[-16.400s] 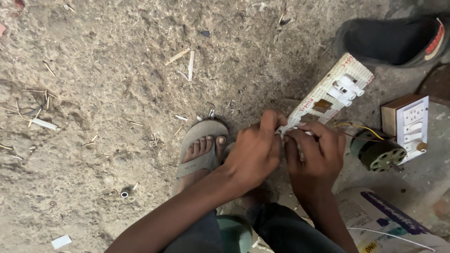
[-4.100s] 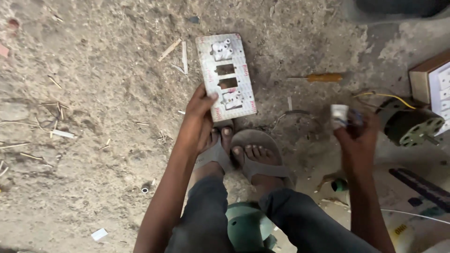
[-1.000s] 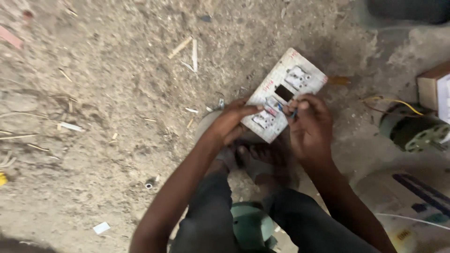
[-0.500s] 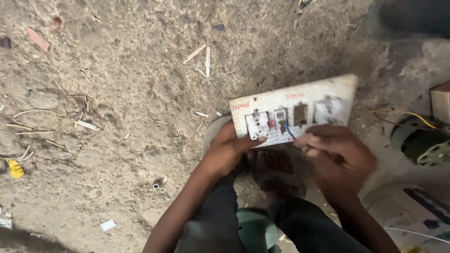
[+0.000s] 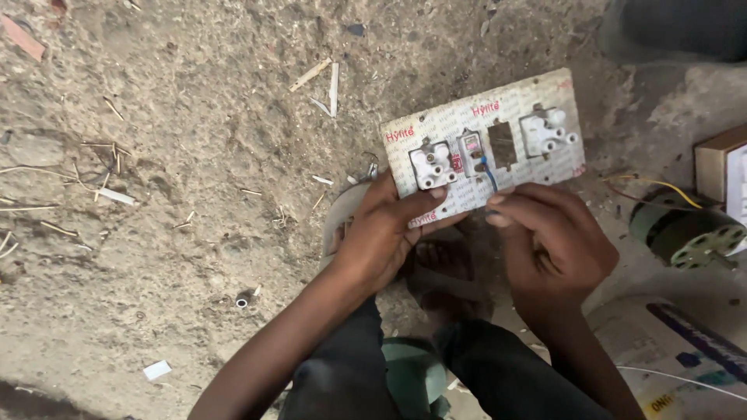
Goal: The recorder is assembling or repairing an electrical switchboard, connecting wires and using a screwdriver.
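Note:
A white rectangular switch plate (image 5: 537, 167) shows its back side, with two socket modules, a switch module and one open slot. My left hand (image 5: 385, 233) grips its lower left corner, thumb resting just below the left socket module (image 5: 433, 165). My right hand (image 5: 548, 245) pinches the plate's lower edge near the middle. A short blue wire (image 5: 489, 174) runs from the switch module (image 5: 471, 153) down toward my right fingers. My feet in grey sandals (image 5: 443, 268) are under the plate.
Sandy ground with straw and wood splinters (image 5: 320, 76) fills the left. A small electric motor (image 5: 685, 233) with yellow and red wires lies at right, next to a wooden box (image 5: 720, 167). A printed sack (image 5: 677, 358) lies at lower right. A dark shoe (image 5: 685, 27) sits top right.
The plate has turned a little more level and both hands have shifted along its lower edge. My right fingers now sit by the blue wire.

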